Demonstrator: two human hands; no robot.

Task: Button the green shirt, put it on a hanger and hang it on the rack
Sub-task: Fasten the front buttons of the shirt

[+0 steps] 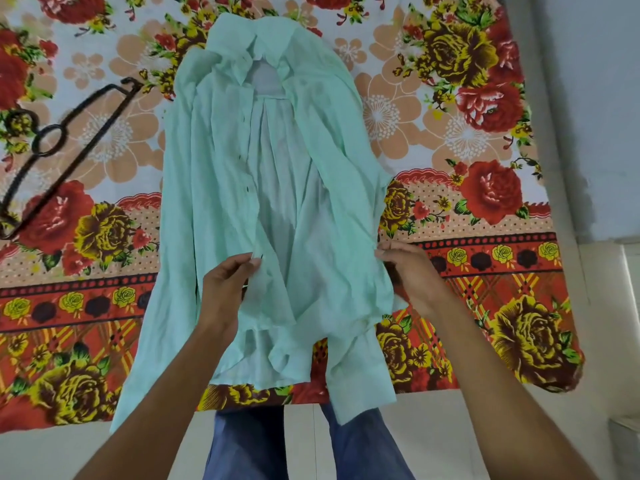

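Unbuttoned green shirt lies on bed, hanger at 9 o'clock. Fingers of left hand pinch its front edge; right hand pinches its 3 o'clock side

The left edge cuts off the black hanger; dark placket marks on the green shirt are too small to identify.

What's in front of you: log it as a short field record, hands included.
green shirt: front open, unbuttoned, flat on the floral bedsheet, collar away from the person
hanger: black, on the sheet left of the shirt, untouched
left hand: pinches the left front edge low down
right hand: grips the shirt's right edge
rack: not in view
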